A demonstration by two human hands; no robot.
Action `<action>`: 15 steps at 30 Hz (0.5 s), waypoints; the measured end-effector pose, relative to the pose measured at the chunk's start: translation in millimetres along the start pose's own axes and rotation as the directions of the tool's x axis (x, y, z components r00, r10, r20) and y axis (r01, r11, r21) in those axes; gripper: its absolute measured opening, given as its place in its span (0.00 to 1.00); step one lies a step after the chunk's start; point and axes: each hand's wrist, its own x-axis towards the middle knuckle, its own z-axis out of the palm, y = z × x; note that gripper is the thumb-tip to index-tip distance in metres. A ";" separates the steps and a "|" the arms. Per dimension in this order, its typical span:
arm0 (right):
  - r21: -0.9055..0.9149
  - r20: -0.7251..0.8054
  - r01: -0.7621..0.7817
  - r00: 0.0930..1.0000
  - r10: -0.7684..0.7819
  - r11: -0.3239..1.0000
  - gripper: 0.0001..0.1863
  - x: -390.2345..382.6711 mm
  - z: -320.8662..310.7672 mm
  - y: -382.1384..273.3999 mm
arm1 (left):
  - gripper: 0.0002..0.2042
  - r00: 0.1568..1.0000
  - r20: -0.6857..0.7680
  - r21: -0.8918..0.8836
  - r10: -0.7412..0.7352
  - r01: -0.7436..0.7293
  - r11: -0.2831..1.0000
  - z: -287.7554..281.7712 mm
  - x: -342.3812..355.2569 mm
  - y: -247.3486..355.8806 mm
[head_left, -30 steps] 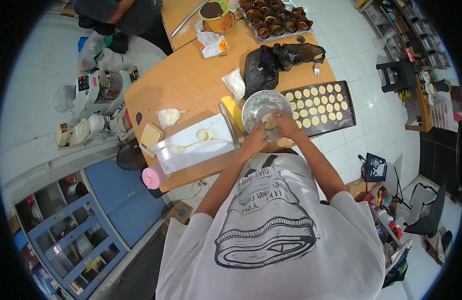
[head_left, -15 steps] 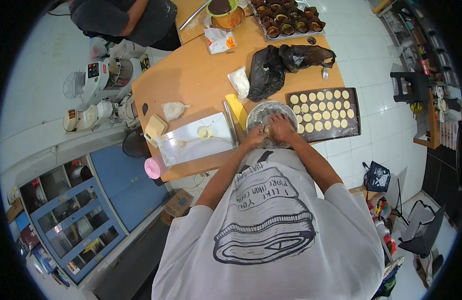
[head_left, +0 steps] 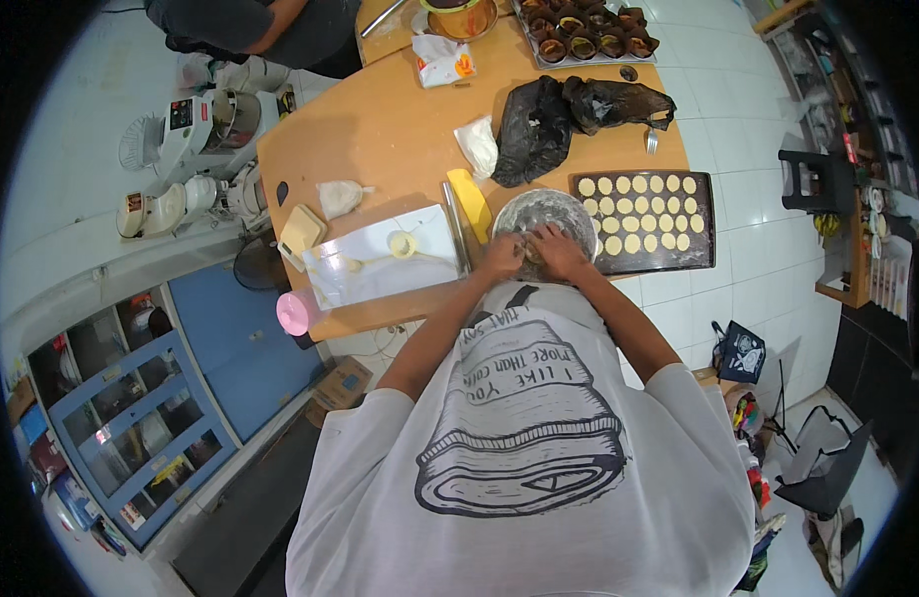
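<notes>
While your left hand (head_left: 503, 258) and right hand (head_left: 559, 251) met in the metal bowl (head_left: 545, 211) on the worktop (head_left: 380, 129), both were clenched on dough (head_left: 531, 251); the baking tray (head_left: 700, 234) lay just right, nearer your right hand.

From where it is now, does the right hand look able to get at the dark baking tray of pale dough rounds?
Probably yes. The right hand is at the metal bowl, and the baking tray lies directly beside that bowl on its right, with nothing visible between them.
</notes>
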 end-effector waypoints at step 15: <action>0.122 0.074 0.132 0.987 -0.141 0.984 0.28 -4.4 8.9 6.9 | 0.37 0.958 -0.267 0.256 -0.108 0.179 0.950 -30.3 -4.8 19.5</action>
